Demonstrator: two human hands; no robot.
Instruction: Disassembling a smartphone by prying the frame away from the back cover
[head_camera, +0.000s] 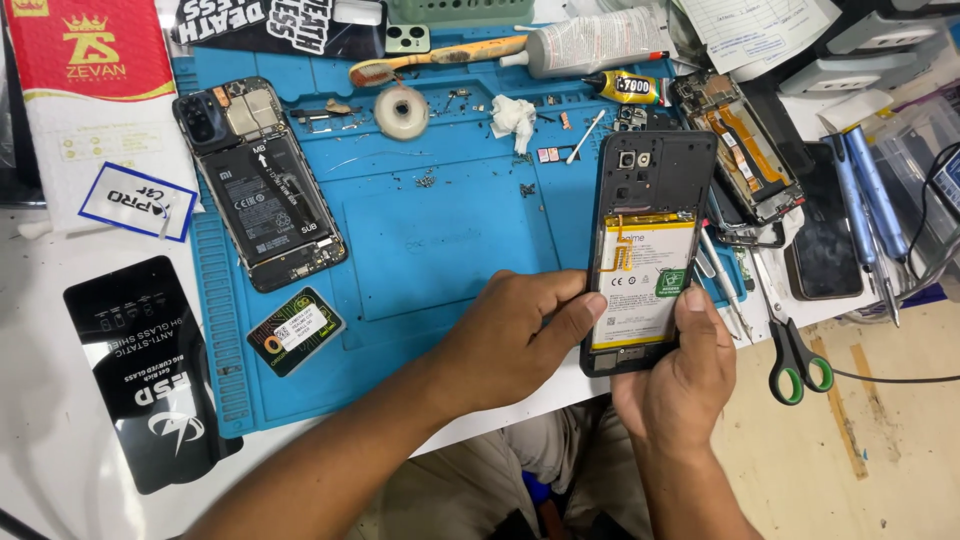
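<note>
Gripping the opened phone (645, 260) upright, both hands (515, 335) clasp its lower edges.

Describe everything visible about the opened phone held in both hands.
The phone is a black handset with its back cover off, held near upright over the right edge of the blue mat. A white battery with yellow borders and a green sticker fills its lower half; the dark plastic upper part shows camera cut-outs. The left hand grips its left edge, thumb on the battery; the right hand cups the bottom right corner.
</note>
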